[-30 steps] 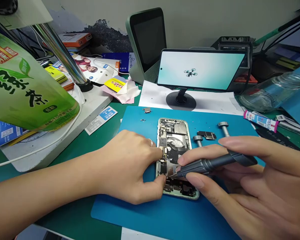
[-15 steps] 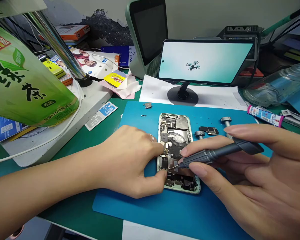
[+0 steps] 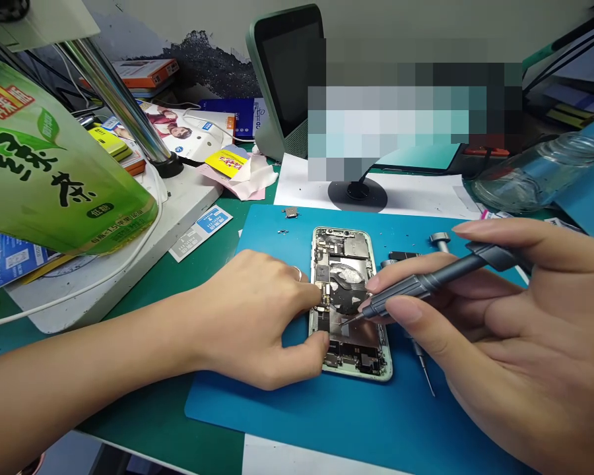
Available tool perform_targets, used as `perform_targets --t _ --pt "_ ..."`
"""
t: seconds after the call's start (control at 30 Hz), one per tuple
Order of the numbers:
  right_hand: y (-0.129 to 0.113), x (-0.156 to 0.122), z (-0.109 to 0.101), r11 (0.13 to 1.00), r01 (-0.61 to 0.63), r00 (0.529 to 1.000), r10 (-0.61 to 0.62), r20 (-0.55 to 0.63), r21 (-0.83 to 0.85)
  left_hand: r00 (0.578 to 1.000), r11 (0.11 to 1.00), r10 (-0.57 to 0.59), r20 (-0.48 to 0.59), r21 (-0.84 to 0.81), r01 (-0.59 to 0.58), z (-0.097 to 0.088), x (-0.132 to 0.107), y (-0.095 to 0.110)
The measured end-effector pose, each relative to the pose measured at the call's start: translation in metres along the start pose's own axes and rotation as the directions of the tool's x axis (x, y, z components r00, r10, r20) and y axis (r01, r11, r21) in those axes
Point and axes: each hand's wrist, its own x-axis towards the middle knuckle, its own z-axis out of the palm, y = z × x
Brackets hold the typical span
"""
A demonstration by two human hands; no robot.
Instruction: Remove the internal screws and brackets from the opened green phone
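Observation:
An opened smartphone (image 3: 359, 330) with bare boards and a pale green frame lies on a blue mat (image 3: 287, 429). My left hand (image 3: 262, 320) steadies its left side, the thumb and a finger pressing on the frame and inner edge. Between thumb and fingers, my right hand (image 3: 505, 336) grips a dark grey precision screwdriver (image 3: 430, 284). Its thin tip points at the lower middle of the phone; whether it touches is unclear. Beneath the right hand the shaft of another screwdriver (image 3: 424, 369) shows, its handle mostly hidden.
A small metal part (image 3: 290, 212) and tiny screws (image 3: 282, 231) lie near the mat's top edge. Behind stand a green-framed screen device (image 3: 290, 66) and a round stand (image 3: 357, 194), its upper part pixelated. A glass jar (image 3: 534, 175) is at right; a green tea package (image 3: 64, 171) at left.
My right hand has drawn the screwdriver tip up and slightly right, away from the phone's left inner edge. The other screwdriver's shaft now shows below. My left hand keeps its hold.

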Motion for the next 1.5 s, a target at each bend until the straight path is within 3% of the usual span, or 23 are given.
perform_targets --t 0.07,0.17,0.27,0.37,0.83,1.5 --pt "-0.003 0.005 -0.002 0.999 -0.039 0.999 0.040 0.018 -0.007 0.999 1.000 0.005 -0.040 -0.028 -0.006 0.002 -0.001 0.000" --pt "-0.004 0.008 -0.005 0.997 -0.081 0.995 0.081 0.056 -0.001 0.983 0.993 0.040 -0.181 -0.101 -0.059 0.005 -0.004 0.001" --pt "0.000 0.009 -0.006 0.980 -0.170 0.984 0.163 0.069 0.108 0.923 0.979 0.100 -0.372 -0.127 -0.157 0.008 -0.005 0.002" --pt "0.004 0.009 -0.005 0.954 -0.233 0.972 0.226 0.061 0.188 0.872 0.969 0.163 -0.462 -0.089 -0.229 0.010 -0.005 0.001" --pt "0.001 0.011 -0.005 0.965 -0.203 0.978 0.191 0.090 0.164 0.809 0.949 0.281 -0.516 0.025 -0.313 0.022 -0.002 0.003" --pt "0.001 0.008 -0.003 0.970 -0.188 0.978 0.172 0.115 0.155 0.791 0.951 0.268 -0.550 0.017 -0.310 0.026 -0.001 0.003"
